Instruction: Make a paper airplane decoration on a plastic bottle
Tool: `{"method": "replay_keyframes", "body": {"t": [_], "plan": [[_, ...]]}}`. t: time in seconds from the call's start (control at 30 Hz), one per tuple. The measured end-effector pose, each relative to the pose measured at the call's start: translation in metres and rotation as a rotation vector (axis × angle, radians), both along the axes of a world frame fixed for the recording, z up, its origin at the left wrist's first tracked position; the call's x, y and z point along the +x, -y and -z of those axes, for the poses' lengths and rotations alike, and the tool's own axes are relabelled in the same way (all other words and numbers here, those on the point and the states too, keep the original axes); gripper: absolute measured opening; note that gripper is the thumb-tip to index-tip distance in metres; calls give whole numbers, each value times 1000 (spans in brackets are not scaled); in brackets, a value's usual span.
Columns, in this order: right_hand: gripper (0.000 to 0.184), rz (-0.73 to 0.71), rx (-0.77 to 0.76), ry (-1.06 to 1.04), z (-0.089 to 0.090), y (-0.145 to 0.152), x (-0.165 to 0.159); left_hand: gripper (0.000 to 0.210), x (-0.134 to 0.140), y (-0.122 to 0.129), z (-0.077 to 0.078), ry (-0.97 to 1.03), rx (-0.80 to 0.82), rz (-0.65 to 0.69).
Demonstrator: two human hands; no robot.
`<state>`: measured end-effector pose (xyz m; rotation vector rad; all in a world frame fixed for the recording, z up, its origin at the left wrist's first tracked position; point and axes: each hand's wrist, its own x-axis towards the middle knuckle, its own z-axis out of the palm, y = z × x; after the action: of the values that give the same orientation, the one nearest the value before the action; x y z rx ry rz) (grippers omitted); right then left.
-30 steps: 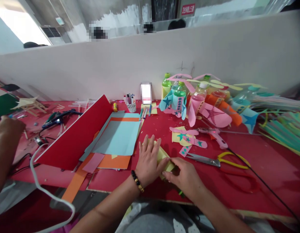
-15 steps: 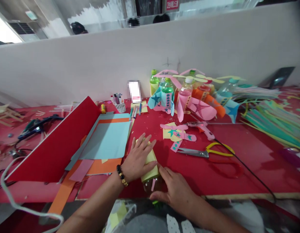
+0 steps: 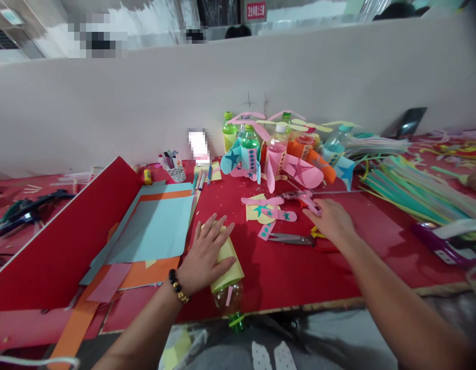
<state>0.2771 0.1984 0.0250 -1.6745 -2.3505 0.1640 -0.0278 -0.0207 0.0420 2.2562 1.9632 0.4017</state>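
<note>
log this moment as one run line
left hand: on yellow paper around plastic bottle | right hand: at pink glue gun | scissors: on red table

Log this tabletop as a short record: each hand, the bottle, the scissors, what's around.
Left hand: fingers spread, resting on yellow paper
Right hand: at the handle of the pink glue gun; grip unclear
Clear plastic bottle: lying, that paper curved over it, green cap toward the camera
Scissors: handles partly hidden by the right forearm
Back: bottles with paper propellers, marker cup
Left side: light-blue paper
</note>
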Motion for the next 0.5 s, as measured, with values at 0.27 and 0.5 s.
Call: {"method": "replay_keyframes", "body": {"t": [0.27, 0.5], "plan": [[27, 106, -254, -13, 7, -44, -4, 67, -1, 3, -1, 6, -8, -6], [29, 146, -266, -152, -6, -23, 6, 68, -3, 3, 2, 19, 15, 4]]}}
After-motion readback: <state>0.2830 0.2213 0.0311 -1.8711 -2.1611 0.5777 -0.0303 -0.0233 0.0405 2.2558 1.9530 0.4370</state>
